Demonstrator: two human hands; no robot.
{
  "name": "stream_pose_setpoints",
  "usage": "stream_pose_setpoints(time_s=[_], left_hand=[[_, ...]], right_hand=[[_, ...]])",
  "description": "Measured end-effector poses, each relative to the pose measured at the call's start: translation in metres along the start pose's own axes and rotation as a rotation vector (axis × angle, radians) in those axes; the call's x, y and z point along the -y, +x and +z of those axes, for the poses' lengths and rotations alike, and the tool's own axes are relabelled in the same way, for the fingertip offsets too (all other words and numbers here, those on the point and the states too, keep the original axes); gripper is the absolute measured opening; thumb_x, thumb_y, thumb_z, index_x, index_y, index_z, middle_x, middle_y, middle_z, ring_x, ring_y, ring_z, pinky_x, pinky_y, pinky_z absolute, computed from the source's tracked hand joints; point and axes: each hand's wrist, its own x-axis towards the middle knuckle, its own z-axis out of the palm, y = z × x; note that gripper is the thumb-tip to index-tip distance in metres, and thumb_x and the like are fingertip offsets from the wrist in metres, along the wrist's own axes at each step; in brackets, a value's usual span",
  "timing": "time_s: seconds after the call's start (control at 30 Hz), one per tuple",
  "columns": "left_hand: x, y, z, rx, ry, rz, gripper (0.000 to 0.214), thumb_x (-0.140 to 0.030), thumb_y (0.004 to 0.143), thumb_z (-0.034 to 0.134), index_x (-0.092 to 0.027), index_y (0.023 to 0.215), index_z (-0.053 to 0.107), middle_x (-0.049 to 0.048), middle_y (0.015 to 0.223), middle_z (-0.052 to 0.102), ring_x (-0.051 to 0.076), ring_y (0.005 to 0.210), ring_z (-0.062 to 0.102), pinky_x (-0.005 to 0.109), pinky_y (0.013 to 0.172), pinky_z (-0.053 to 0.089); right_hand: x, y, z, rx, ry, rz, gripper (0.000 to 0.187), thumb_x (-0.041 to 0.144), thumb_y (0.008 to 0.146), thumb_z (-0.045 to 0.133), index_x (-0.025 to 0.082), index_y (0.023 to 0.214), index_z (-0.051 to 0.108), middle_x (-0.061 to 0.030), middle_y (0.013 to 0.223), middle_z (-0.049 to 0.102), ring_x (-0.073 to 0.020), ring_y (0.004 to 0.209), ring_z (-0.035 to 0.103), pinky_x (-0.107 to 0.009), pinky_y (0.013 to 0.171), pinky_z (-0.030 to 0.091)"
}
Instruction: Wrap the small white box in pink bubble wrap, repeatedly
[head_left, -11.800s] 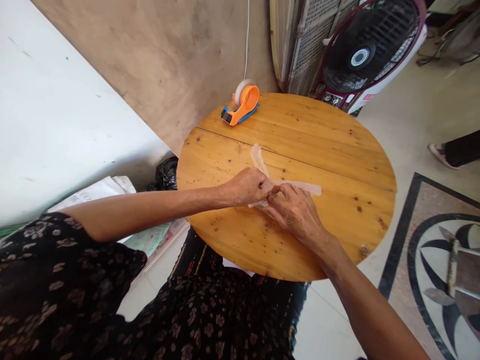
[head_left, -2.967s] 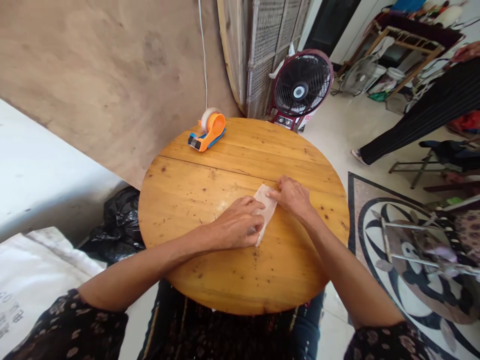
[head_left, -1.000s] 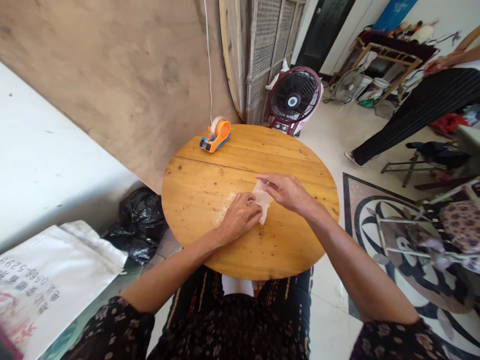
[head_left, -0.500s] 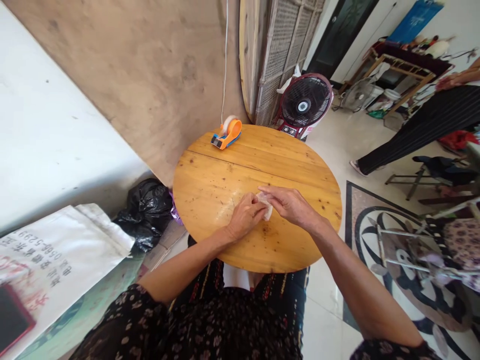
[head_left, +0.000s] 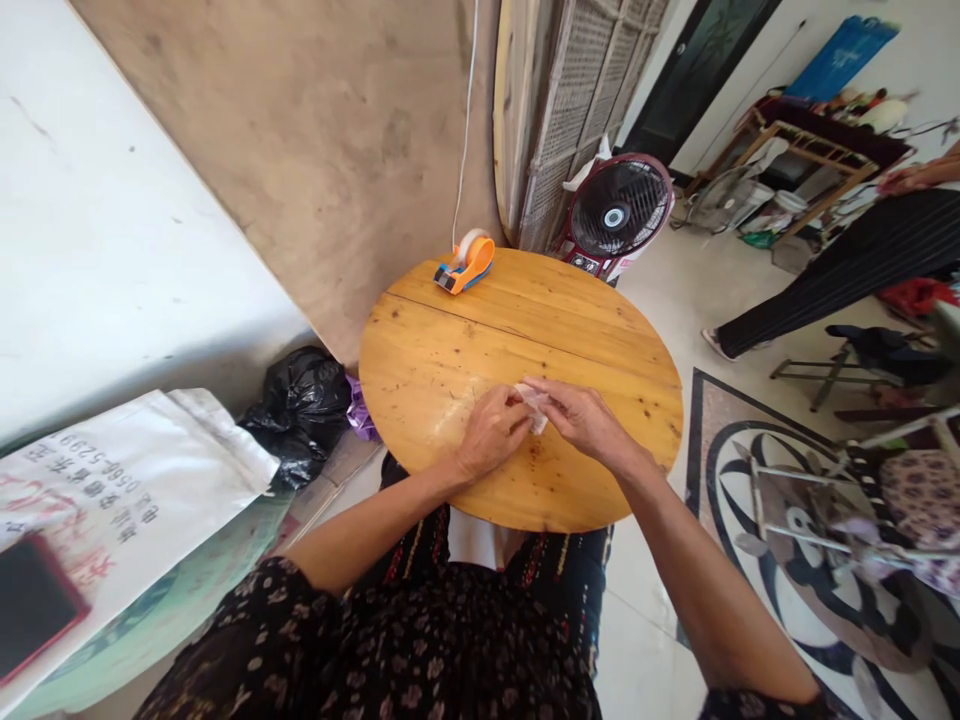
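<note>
A small, thin whitish piece (head_left: pixel 537 411), pale and partly see-through, is between my two hands above the middle of the round wooden table (head_left: pixel 435 400). My left hand (head_left: pixel 493 430) has its fingers curled and closed on the left side of this piece. From the other side, my right hand (head_left: pixel 581 415) pinches its edge with thumb and fingers. Fingers cover part of the piece, and its exact kind cannot be made out. Near the table's far left edge stands an orange and blue tape dispenser (head_left: pixel 466 263) holding a roll of tape.
Behind the table is a dark red electric fan (head_left: pixel 619 210). Black plastic bags (head_left: pixel 300 405) and a white printed sack (head_left: pixel 150 470) with a phone (head_left: pixel 37 605) on it lie at left. A person in dark trousers (head_left: pixel 832 270) stands at right, near a folding stool (head_left: pixel 847 365).
My right hand's fingers have come down and closed on the whitish piece. The left hand keeps its grip. The whole view has shifted slightly.
</note>
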Motion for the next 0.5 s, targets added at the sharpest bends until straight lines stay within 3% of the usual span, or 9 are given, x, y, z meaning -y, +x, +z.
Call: stream_pose_setpoints(time_s=[0.13,0.27,0.4,0.5], left_hand=[[-0.004,-0.002,0.002,-0.030,-0.016,-0.092,0.010,-0.021,0.084,0.059,-0.018,0.093,0.059,0.0052,0.094,0.062,0.020,0.093,0.057,0.035,0.083,0.047],[0.000,-0.003,0.004,-0.061,-0.058,-0.138,0.025,-0.027,0.084,0.061,-0.016,0.105,0.052,0.0063,0.095,0.062,0.020,0.090,0.059,0.036,0.082,0.049],[0.008,0.000,0.001,-0.051,-0.032,-0.062,0.052,-0.030,0.084,0.062,-0.015,0.130,0.041,0.0135,0.117,0.058,0.025,0.111,0.055,0.041,0.093,0.048],[0.019,0.006,-0.002,0.001,-0.045,0.054,0.059,-0.027,0.084,0.060,-0.016,0.137,0.036,0.0171,0.135,0.050,0.027,0.127,0.047,0.046,0.104,0.042]], right_hand=[[-0.002,-0.002,0.006,-0.002,0.034,0.004,0.046,0.014,0.087,0.049,0.023,0.132,0.056,-0.0071,0.123,0.067,-0.0193,0.110,0.065,-0.036,0.094,0.050],[0.000,-0.006,0.013,-0.003,0.041,-0.013,0.048,0.016,0.089,0.048,0.025,0.136,0.052,-0.0067,0.121,0.068,-0.0187,0.103,0.067,-0.035,0.090,0.052],[0.003,-0.011,0.021,-0.047,-0.026,-0.010,0.060,0.015,0.089,0.046,0.024,0.147,0.035,-0.0086,0.121,0.068,-0.0207,0.104,0.067,-0.037,0.089,0.053],[0.006,-0.014,0.028,-0.073,-0.070,-0.018,0.067,0.015,0.090,0.043,0.024,0.152,0.019,-0.0090,0.121,0.067,-0.0220,0.106,0.065,-0.039,0.089,0.053]])
